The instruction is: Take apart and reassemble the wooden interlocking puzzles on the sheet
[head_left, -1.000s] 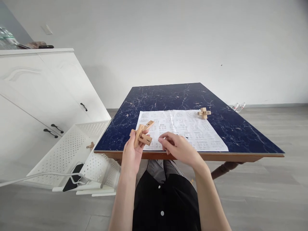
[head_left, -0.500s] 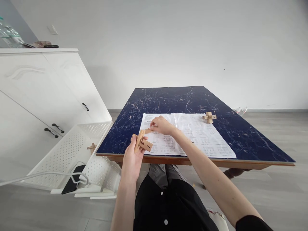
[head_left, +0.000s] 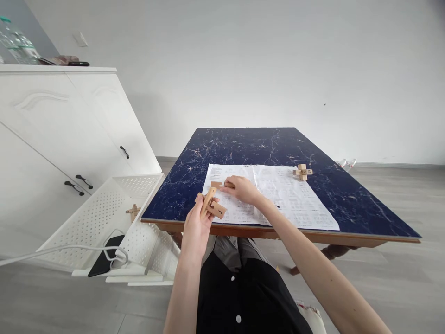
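My left hand is closed around several notched wooden puzzle pieces joined in a cross, held just over the table's front edge. Black marks show on their faces. Past them, a notched wooden block lies on the printed sheet. My right hand is just to the right of that block, low over the paper, its fingers pinched on another wooden puzzle piece that they mostly cover.
An assembled wooden cross puzzle sits at the sheet's far right corner on the dark blue marbled table. To the left, a white perforated basket holds another wooden piece, and a white cable crosses it. A white cabinet stands behind.
My right hand has shifted slightly right, and the block on the sheet shows more. My left hand has moved a little right with the joined pieces. The view has shifted slightly.
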A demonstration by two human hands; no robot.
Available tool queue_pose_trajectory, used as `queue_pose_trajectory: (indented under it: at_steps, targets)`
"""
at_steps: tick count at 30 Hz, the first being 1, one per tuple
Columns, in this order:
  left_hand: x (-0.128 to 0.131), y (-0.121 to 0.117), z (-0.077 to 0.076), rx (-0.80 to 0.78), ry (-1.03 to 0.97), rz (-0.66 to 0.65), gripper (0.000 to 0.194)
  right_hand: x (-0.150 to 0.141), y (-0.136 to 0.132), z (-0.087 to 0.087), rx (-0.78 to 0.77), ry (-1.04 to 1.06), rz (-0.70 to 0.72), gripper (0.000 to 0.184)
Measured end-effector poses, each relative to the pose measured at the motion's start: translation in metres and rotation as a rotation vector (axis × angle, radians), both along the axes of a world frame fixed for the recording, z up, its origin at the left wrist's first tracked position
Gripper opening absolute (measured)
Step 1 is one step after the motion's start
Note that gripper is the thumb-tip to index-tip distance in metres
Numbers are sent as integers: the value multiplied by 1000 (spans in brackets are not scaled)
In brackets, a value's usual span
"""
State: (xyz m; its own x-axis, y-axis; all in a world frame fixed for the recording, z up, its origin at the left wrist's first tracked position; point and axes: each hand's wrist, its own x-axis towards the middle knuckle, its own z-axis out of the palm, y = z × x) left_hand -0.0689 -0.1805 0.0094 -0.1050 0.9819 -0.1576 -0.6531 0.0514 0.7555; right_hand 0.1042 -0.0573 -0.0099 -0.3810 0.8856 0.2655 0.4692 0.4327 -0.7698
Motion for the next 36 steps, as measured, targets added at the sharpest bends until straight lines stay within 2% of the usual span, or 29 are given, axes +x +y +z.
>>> queue_pose_trajectory:
  at_steps: [4,6,8,11,14,19,23,29,36]
  targets:
    - [5,-1,-1,28,36,-44,32,10,-31,19,-88,272,-16,58]
    - [8,-4,1,34,55,-102,34,15,-52,28,-137,385,29,59]
    - [12,-8,5,40,79,-162,35,19,-75,35,-303,655,156,49]
    - [17,-14,10,70,126,-250,35,24,-103,38,-394,821,191,39]
    - [22,-19,15,76,161,-310,37,27,-120,34,-414,853,139,37]
    - [31,-23,18,38,198,-328,45,31,-128,27,-434,882,94,40]
    - [35,-23,16,31,185,-346,43,34,-131,25,-444,895,107,45]
    - [37,-22,13,51,177,-383,44,41,-136,24,-479,927,159,40]
    - [40,-23,12,78,170,-421,40,50,-145,30,-531,910,168,37]
